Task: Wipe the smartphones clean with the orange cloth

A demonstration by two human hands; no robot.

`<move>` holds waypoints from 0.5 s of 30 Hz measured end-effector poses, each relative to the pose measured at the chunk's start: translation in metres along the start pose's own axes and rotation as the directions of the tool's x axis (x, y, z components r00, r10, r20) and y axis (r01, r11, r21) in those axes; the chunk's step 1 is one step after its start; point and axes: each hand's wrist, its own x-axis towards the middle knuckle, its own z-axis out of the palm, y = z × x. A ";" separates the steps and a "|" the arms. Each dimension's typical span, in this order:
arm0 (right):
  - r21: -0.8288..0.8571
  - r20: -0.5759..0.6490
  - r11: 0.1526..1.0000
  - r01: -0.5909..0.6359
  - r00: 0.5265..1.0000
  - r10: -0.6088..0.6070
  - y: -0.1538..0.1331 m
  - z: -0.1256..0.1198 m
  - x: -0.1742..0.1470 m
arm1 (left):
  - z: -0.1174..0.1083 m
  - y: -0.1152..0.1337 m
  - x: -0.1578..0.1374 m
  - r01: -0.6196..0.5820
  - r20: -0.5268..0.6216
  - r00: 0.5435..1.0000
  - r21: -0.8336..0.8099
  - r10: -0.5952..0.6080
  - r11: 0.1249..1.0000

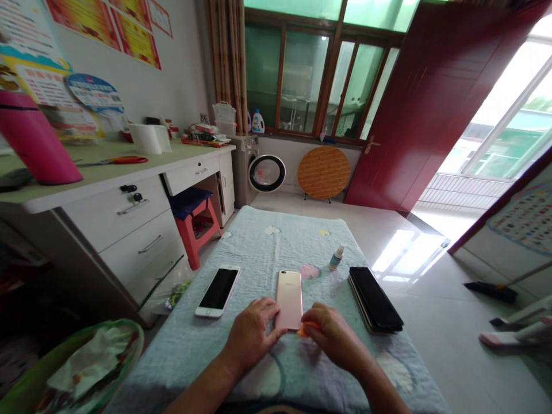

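A rose-gold smartphone (289, 300) lies back up between the two hands, its camera end pointing away from the person, on a table draped with a pale blue patterned cover (254, 238). The left hand (253, 329) is at its lower left: fingers along the left edge, thumb at the bottom edge, holding that corner between them. The right hand (330, 330) is at the lower right, fingers closed on a bunched orange cloth (307, 329), which meets the phone near its lower right corner. The hands are apart from each other, with the phone's lower part between them; its upper part reaches beyond the fingertips, uncovered.

Beyond the left hand, to the left, a white smartphone (218, 291) lies screen up, apart from the hand. To the right of the right hand, also apart, is a stack of dark phones (375, 300), the topmost with a black face. A small spray bottle (336, 257) stands farther off, between the rose-gold phone and the stack.
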 end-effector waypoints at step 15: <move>-0.110 -0.469 0.991 -0.076 0.883 0.016 0.050 0.026 0.050 | 0.022 0.048 0.029 0.245 0.079 0.960 0.229 -0.269 0.942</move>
